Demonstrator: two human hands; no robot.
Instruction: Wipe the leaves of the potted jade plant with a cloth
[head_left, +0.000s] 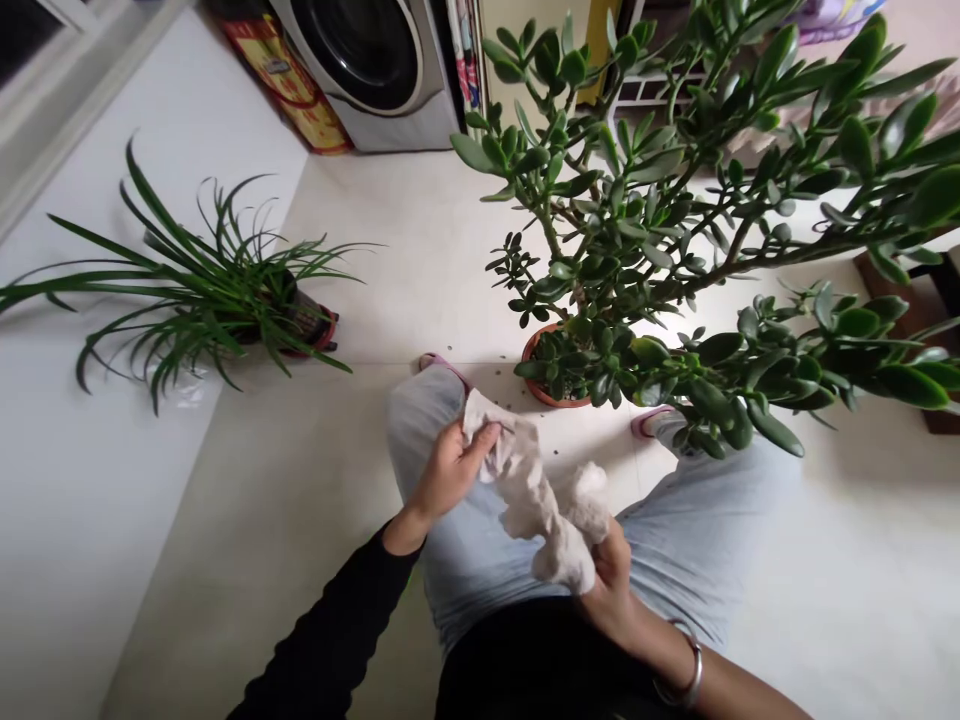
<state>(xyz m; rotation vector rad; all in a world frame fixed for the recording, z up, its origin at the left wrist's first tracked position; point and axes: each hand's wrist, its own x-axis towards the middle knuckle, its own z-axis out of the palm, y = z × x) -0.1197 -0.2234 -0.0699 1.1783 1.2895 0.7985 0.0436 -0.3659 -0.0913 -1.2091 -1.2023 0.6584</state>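
A crumpled pale cloth [532, 490] stretches between my two hands above my lap. My left hand [450, 470] pinches its upper end, thumb on top. At the lower end, my right hand [611, 585] is closed round a bunched part, and its fingers are partly hidden by the folds. Just beyond the cloth stands a jade plant [600, 255] with thick glossy leaves, in a terracotta-coloured pot [534, 370]. Its branches spread far to the right, over my right knee.
On the left, a long-leaved plant [217, 285] in a dark pot [307, 320] is near the white wall [67, 450]. A front-loading washing machine [375, 70] stands at the back beside a red and yellow bag [289, 80]. Small dark bits lie on the tiled floor [390, 250].
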